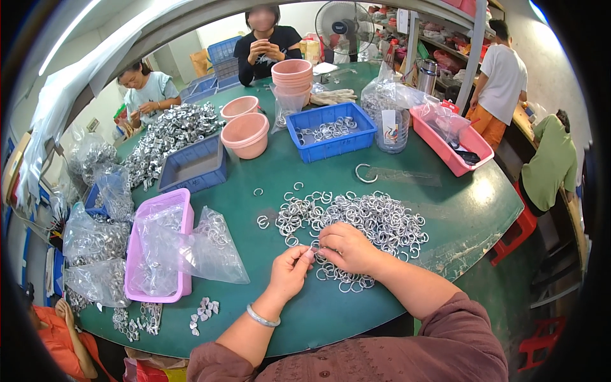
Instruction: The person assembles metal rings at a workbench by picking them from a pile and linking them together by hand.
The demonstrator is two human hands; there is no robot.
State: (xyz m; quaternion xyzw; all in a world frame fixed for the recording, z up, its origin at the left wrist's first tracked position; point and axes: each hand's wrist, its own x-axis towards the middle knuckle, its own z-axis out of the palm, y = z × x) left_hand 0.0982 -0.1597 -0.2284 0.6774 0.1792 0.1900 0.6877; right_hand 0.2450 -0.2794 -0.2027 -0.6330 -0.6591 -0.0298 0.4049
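Observation:
My left hand and my right hand meet at the near edge of a loose pile of open silver metal rings. Both are closed, thumbs and forefingers pinched together at the fingertips. Whatever sits between them is too small and too covered to make out. Several rings lie right under and beside my right hand. A few stray rings are scattered to the left of the pile, and a larger open ring lies beyond it. A bangle circles my left wrist.
To the left, a purple basket holds plastic bags, near small heart-shaped metal pieces. Farther back stand a grey-blue tray, pink tubs, a blue tray of rings and a pink basket. Other people sit or stand around the table.

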